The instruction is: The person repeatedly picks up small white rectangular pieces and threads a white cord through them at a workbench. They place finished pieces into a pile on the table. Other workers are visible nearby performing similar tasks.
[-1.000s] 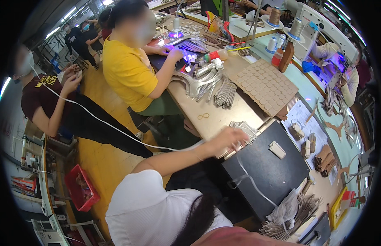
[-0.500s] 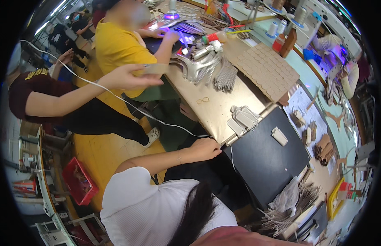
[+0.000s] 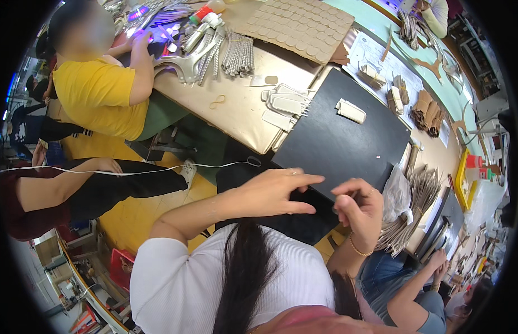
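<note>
My left hand (image 3: 278, 192) hovers over the near edge of a black mat (image 3: 326, 142), fingers stretched out and holding nothing. Beside it, my right hand (image 3: 360, 211) is raised with loosely curled fingers, the thumb apart, and nothing visible between them. A small cream bundle of strap-like pieces (image 3: 351, 111) lies on the mat. At its left edge rests a pile of cream, rounded strap pieces (image 3: 284, 101). Behind that pile, a pale card with a brown oval (image 3: 264, 80) lies on the brown-covered table (image 3: 236, 114).
Silvery braided straps (image 3: 238, 53) and a board of round discs (image 3: 303, 28) lie farther back. A clear plastic bag (image 3: 396, 195) and a bundle of thin strips (image 3: 418, 206) sit right of the mat. A person in yellow (image 3: 100, 94) works at left; a white cable (image 3: 159, 168) crosses there.
My view has turned right. My left hand has left the table corner and opened; my right hand has come into view. The person in dark red has lowered an outstretched arm.
</note>
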A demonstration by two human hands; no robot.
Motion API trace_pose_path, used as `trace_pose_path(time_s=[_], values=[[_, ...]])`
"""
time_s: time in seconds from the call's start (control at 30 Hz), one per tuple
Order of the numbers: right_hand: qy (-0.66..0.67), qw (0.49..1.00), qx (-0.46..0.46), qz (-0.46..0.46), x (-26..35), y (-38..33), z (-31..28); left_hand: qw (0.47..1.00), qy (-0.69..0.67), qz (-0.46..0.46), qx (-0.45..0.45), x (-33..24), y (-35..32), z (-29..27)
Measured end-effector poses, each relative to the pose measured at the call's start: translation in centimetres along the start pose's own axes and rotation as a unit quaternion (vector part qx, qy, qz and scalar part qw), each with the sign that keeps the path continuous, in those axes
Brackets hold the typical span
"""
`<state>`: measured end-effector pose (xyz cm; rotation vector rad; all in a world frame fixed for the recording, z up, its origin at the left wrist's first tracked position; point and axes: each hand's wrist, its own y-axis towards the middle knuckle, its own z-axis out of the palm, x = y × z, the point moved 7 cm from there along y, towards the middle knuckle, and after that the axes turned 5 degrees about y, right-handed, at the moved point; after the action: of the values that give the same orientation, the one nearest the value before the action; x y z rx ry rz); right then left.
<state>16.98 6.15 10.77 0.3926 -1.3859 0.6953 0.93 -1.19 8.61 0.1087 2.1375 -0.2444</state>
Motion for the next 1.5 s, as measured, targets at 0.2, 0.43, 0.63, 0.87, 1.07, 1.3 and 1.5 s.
trace_pose_path(time_s=[0.2, 0.43, 0.63, 0.87, 1.07, 1.3, 1.5], values=[[0.082, 0.996, -0.039, -0.008, -1.2, 0.9, 0.3, 0.988, -0.129, 0.074, 0.035, 0.0, 3.4, 3.2], [0.031, 0.978, -0.190, -0.082, -1.9, 1.2, -2.5, 0.959, -0.279, -0.021, -0.045, 2.7, 3.5, 1.0], [-0.177, 0.978, -0.078, 0.078, -6.6, 1.3, -0.9, 0.903, -0.375, 0.009, -0.208, 4.9, 2.3, -5.3], [-0.149, 0.970, -0.190, -0.002, -4.5, 1.6, -1.5, 0.951, -0.283, -0.073, -0.103, 4.9, 3.4, -3.0], [-0.096, 0.984, -0.127, -0.080, -3.1, 4.6, 1.2, 0.987, -0.090, 0.023, -0.129, 2.4, 3.6, -1.8], [0.065, 0.984, -0.167, -0.002, -4.0, 1.6, -2.9, 0.970, 0.110, -0.022, -0.214, 8.7, 4.7, -8.4], [0.090, 0.967, -0.238, -0.008, -4.5, -2.8, -7.8, 0.843, 0.464, 0.098, -0.253, 15.6, 7.6, -13.8]])
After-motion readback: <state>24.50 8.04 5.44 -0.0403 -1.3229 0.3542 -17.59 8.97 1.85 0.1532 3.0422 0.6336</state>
